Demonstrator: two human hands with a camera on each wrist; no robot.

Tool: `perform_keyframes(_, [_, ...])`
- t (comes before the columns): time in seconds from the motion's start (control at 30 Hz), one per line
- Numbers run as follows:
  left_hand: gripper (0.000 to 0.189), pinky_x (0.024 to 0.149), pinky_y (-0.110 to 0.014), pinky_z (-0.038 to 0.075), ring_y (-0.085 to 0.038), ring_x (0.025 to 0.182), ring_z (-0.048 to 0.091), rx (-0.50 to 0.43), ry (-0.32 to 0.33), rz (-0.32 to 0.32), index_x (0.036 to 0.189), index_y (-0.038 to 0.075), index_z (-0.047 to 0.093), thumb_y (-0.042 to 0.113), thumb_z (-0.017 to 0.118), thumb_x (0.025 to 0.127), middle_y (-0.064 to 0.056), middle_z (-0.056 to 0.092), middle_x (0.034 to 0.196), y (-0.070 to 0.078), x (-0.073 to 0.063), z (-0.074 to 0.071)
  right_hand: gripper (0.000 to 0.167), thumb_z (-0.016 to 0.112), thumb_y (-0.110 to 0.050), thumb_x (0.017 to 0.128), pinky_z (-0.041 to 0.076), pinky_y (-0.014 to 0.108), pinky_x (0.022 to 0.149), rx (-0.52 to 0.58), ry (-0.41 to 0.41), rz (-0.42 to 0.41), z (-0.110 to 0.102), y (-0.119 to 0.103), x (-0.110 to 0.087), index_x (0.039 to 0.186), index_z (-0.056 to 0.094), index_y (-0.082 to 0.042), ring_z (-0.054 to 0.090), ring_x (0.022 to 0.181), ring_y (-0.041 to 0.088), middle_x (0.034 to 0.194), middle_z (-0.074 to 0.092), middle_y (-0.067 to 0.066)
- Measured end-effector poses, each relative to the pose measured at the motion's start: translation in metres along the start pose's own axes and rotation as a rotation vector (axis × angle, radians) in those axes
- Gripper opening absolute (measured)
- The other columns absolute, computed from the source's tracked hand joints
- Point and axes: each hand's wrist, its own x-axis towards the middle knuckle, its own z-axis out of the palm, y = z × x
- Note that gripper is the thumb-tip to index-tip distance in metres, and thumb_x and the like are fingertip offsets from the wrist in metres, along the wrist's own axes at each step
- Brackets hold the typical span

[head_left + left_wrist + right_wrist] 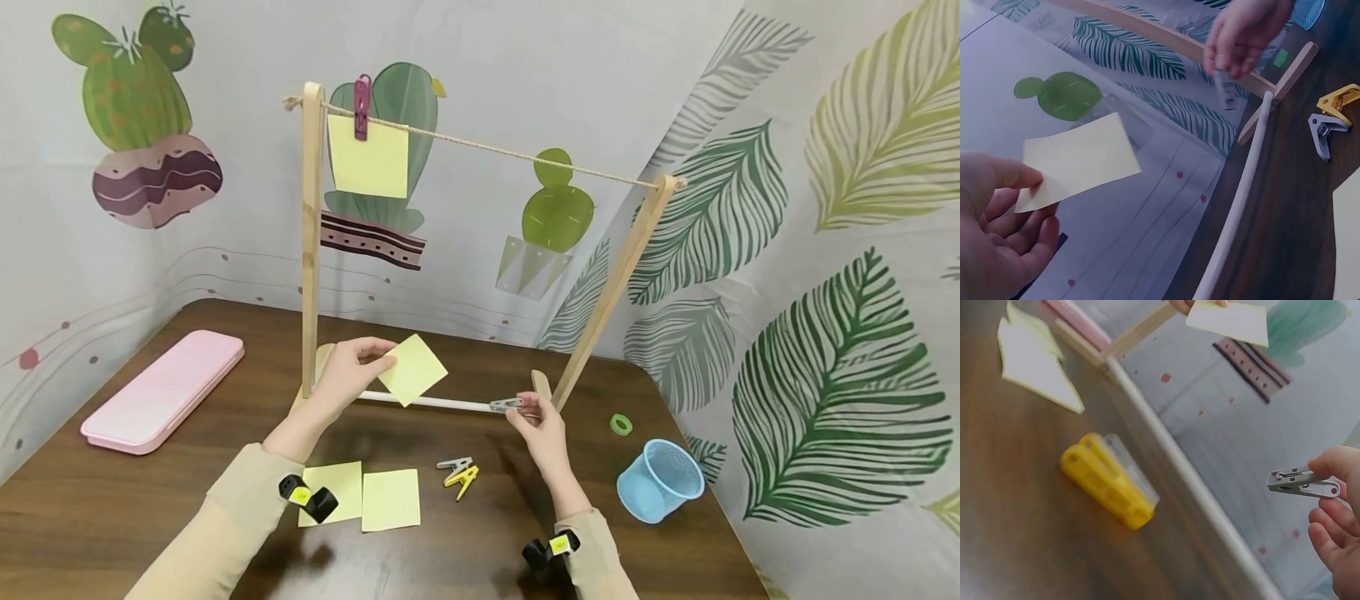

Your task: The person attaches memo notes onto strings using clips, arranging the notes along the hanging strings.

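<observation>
Head view: sticky note [414, 372] is being pinched near one corner by the left hand [348, 371], held in the air; gray clip [506, 405] is being gripped at its handle end by thumb and fingers of the right hand [543, 427], short of the right post [611, 296]. Rope [487, 149] is being loaded by hung note [371, 163] under magenta clip [362, 107]. Risks, judged: note could be bent or dropped, only one corner being supported; clip could be slipped if squeezed off-center; rope could be jolted if tugged, hung note being swung.

Between our left hand [348, 373] and right hand [543, 427] we have room above the white rod [438, 402]; wooden posts [310, 242] flank both.
</observation>
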Motion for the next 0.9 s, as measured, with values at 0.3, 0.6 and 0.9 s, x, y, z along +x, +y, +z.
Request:
perform_keyframes(0.3, [0.025,0.066,-0.016,0.048,-0.004,0.080,0.065,0.018,0.102,0.096,0.109,-0.001,0.071,0.013,0.070,0.089,-0.018,0.074,0.102,0.030,0.016,-0.001,0.035,0.068,-0.003,0.089,0.050,0.015,0.086,0.023,-0.034,-0.104,-0.002,-0.046,0.037,0.120,0.056,0.009,0.061,0.091,0.001,0.111,0.064,0.027])
perform_keyframes(0.6, [0.021,0.070,-0.013,0.050,0.000,0.079,0.065,-0.010,0.133,0.230,0.105,0.000,0.073,0.012,0.073,0.087,-0.018,0.074,0.097,0.077,0.032,-0.009,0.037,0.064,-0.008,0.094,0.051,0.016,0.082,-0.002,-0.058,-0.357,-0.008,-0.128,0.076,0.126,0.056,0.008,0.064,0.091,0.000,0.111,0.066,0.029])
perform_keyframes(0.9, [0.018,0.066,-0.014,0.050,-0.005,0.077,0.069,-0.017,0.158,0.283,0.101,0.002,0.073,0.012,0.073,0.086,-0.017,0.075,0.094,0.117,0.042,-0.007,0.036,0.060,0.002,0.094,0.053,0.021,0.086,0.008,-0.102,-0.584,-0.001,-0.217,0.103,0.128,0.052,0.010,0.064,0.097,-0.001,0.115,0.065,0.028])
